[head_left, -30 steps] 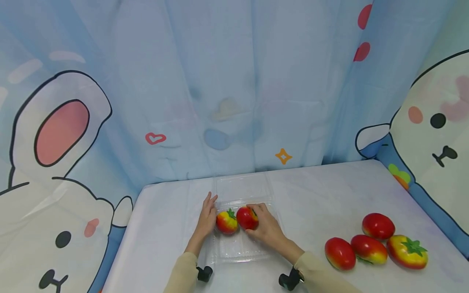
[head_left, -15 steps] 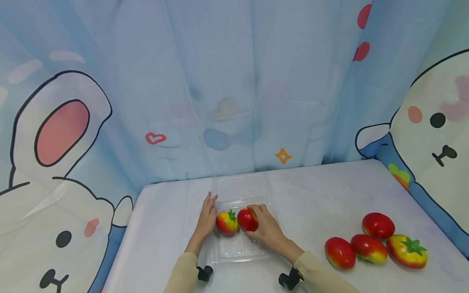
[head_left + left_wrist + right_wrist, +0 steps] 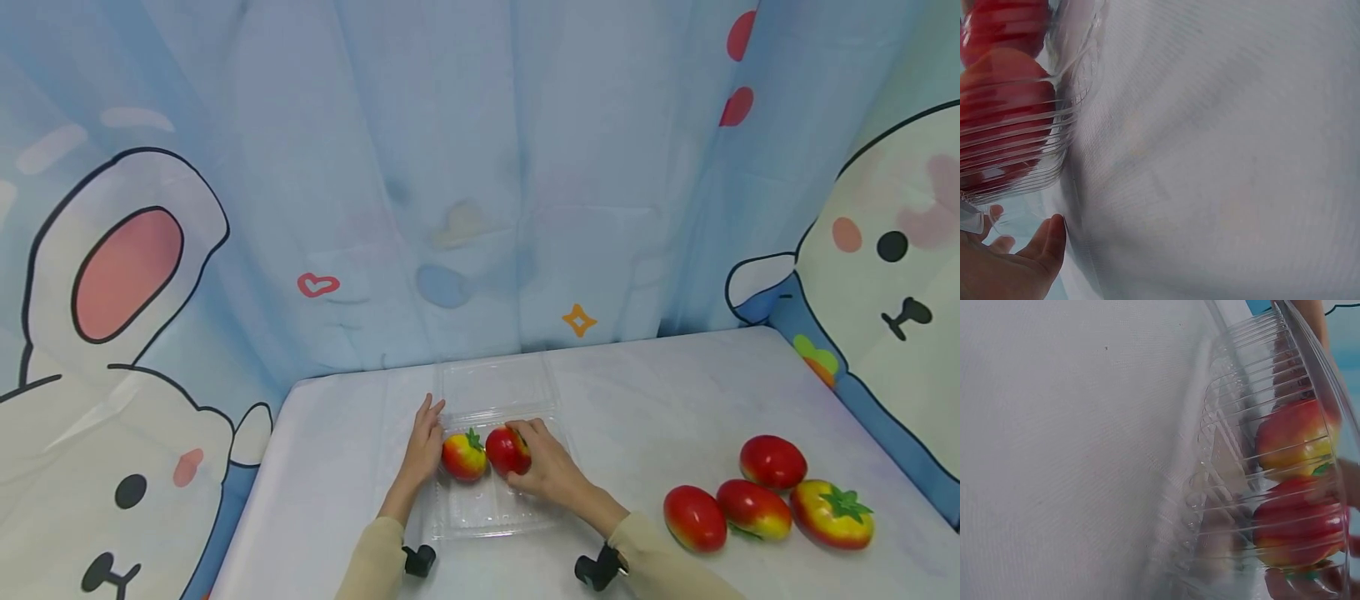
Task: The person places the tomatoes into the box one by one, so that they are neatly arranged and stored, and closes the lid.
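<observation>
A clear plastic clamshell box (image 3: 487,517) stands on the table with its lid (image 3: 495,383) folded back. My left hand (image 3: 424,446) rests against the box's left wall with fingers extended; in the left wrist view that hand (image 3: 1016,269) is at the box's corner. A red and yellow tomato (image 3: 464,457) with a green leafy top sits inside, beside the left hand. My right hand (image 3: 546,462) grips a second, mostly red tomato (image 3: 507,451) in the box, right of the first. Through the ribbed wall the right wrist view shows this tomato (image 3: 1300,522) with fingers around it.
Several more tomatoes lie grouped on the right of the white-covered table (image 3: 600,400): a left one (image 3: 695,518), a back one (image 3: 773,462) and a yellower one (image 3: 832,514) among them. A blue cartoon-printed curtain (image 3: 480,183) hangs behind the table.
The right hand and its tomato have shifted very slightly within the box. The left hand, the box and the tomatoes on the right stay in place.
</observation>
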Action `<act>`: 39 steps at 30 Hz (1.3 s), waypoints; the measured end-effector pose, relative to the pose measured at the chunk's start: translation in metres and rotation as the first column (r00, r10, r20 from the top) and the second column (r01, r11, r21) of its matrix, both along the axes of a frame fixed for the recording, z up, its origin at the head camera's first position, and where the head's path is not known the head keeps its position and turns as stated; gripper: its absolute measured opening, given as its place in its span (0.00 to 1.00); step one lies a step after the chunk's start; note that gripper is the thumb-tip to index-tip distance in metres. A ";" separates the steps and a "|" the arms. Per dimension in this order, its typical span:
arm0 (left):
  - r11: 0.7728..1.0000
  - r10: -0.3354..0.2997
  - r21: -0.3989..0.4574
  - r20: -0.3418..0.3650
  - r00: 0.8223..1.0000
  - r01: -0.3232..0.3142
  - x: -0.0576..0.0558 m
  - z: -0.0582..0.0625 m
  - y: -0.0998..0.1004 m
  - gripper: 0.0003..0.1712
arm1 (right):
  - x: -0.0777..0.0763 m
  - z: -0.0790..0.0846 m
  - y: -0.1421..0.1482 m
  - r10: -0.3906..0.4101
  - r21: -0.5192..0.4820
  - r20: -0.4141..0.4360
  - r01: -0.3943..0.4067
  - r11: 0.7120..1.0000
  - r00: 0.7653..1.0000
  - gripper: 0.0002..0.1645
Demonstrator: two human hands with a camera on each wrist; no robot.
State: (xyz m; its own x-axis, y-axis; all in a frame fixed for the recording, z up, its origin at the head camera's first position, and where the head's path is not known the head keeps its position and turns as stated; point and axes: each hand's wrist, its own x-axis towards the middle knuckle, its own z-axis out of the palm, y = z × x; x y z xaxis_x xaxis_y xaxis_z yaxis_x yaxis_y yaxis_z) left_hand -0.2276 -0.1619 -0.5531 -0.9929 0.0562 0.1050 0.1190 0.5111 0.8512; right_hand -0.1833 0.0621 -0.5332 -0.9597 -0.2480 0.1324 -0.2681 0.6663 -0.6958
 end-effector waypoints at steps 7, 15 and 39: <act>1.000 -0.001 0.016 0.001 1.000 0.001 0.001 0.002 0.001 0.27 | 0.000 -0.001 0.002 -0.013 0.005 -0.049 0.013 1.000 0.999 0.41; 1.000 -0.001 0.010 0.002 1.000 0.001 0.001 0.002 0.001 0.27 | 0.001 -0.003 0.000 -0.043 0.040 -0.103 0.047 0.998 0.994 0.40; 1.000 0.005 0.009 0.004 1.000 -0.005 0.001 0.001 0.000 0.27 | 0.002 0.019 0.016 -0.009 0.045 -0.089 0.013 0.999 0.996 0.46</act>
State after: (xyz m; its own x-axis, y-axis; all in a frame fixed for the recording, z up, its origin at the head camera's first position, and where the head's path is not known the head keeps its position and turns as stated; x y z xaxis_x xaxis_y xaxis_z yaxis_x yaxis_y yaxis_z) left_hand -0.2269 -0.1617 -0.5524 -0.9936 0.0500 0.1012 0.1126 0.5039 0.8564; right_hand -0.1816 0.0784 -0.5146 -0.9475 -0.2450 0.2055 -0.3195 0.7000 -0.6387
